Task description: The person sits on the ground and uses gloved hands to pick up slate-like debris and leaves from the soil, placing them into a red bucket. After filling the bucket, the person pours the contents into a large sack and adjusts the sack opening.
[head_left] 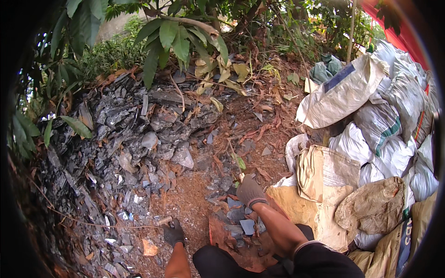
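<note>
- Reddish-brown earth (193,192) borders a heap of jagged, flat grey shards (160,121).
- Left hand (174,233), dark-gloved, curls around a short tan cylindrical piece (164,221) at the heap's near right edge.
- Right hand (251,190), brown-gloved, right of the heap, curls by a small pale tip (241,177); its hold is unclear.
- Stuffed white sacks (351,142) lie farther right.

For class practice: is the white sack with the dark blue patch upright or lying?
Lying: the white sack stretches slantwise along the sack pile.
</note>
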Demonstrator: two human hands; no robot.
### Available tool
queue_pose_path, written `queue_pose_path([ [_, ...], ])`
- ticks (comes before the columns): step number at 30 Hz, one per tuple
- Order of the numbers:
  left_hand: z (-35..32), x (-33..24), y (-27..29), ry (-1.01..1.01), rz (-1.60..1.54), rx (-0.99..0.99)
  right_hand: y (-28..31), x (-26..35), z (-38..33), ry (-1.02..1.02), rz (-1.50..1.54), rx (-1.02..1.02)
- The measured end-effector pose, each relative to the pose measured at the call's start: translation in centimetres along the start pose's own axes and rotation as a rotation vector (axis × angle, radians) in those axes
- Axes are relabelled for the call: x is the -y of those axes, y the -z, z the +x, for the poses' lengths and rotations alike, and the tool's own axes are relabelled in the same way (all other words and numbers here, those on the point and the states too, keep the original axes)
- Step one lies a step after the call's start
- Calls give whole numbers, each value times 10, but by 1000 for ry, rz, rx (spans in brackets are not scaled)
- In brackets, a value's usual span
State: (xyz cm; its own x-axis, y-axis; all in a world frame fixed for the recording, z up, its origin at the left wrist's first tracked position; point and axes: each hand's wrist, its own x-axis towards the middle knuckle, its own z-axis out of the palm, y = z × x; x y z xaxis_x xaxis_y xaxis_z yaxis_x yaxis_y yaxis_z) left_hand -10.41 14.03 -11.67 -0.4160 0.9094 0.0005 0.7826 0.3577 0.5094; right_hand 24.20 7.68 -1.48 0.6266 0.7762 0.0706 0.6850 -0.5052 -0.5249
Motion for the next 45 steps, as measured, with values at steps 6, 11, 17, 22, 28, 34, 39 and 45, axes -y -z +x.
queue_pose_path([
  [6, 0, 3, 1, -75, -128, -84, -23, -51, -131, 188, 141, 227],
  [11, 0, 17, -22, -91, 42, -76, 14, -46, -149, -170, 160, 357],
  [17, 2, 8, -6, -16, 22, -6, 26, -41, -40, -60, 298, -24],
  [22, 0, 6, -16, -86, -23, -21, -1, -53, 32, 106, 87, 101],
  [28, 6, 24, -17, -99, -47, -84, 10, -45, -24, 161, -107, 232],
  [34, 6, 14, -10, -18, -5, 36, 50, -56, -99, 251, -60, 63],
  [39, 1, 10, -9, -54, -32, 10, 76, -72, -170, 184, -73, 126],
  [45, 3, 8, -8, -83, 5, 41, 86, -90, -234, -122, -57, 260],
])
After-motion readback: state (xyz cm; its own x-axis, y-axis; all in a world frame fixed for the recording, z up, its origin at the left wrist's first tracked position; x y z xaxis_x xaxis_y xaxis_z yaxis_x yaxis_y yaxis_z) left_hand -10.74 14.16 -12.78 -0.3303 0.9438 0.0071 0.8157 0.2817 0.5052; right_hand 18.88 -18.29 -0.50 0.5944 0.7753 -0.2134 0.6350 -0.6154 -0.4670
